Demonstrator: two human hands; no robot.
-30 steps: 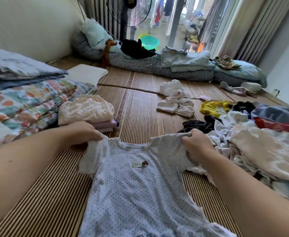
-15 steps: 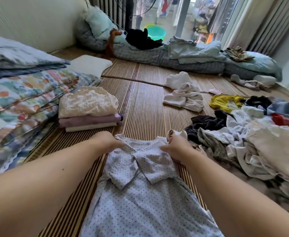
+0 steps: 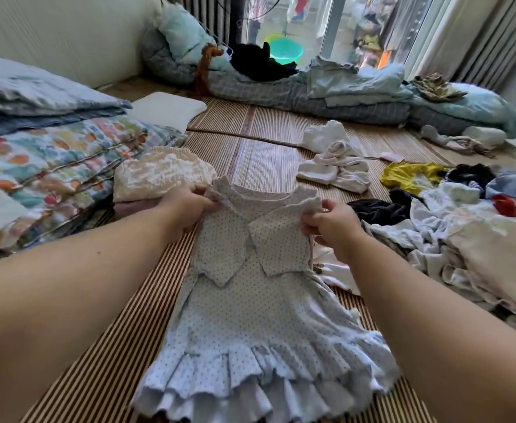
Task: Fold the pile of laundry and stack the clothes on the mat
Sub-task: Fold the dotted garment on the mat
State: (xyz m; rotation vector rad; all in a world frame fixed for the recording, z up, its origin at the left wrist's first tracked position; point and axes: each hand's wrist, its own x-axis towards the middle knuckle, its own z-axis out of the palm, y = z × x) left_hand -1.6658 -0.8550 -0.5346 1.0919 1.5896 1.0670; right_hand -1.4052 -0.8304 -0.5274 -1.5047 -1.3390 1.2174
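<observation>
Since a second ago: both sleeves turned inward across the chest of the dotted dress (image 3: 250, 315), shoulders drawn closer together, top edge raised off the mat (image 3: 269, 166); skirt and ruffled hem lying flat on the mat, nearer than the fingers. Left hand (image 3: 186, 206) pinching the left shoulder, fingers (image 3: 203, 196) curled on the cloth; right hand (image 3: 330, 224) pinching the right shoulder, fingers (image 3: 311, 222) clenched round the folded sleeve edge. Just beyond the left fingers: folded stack (image 3: 159, 175), cream piece on top, pink beneath. Out past the right fingers: unfolded pile (image 3: 464, 239), mixed whites, black, red, yellow. Further beyond both hands: small white heap (image 3: 333, 169) on the mat.

Judged from the look: thin cotton, very light, limp, no stiffness at all; apt to sag and let the tucked sleeves slide open if lifted by one corner; ruffles bulky, springy, likely to spoil a neat fold. Best held at both shoulders together, sleeves trapped under the thumbs; then shoulders carried down toward the hem, or hem brought up, and pressed flat before moving to the stack.
</observation>
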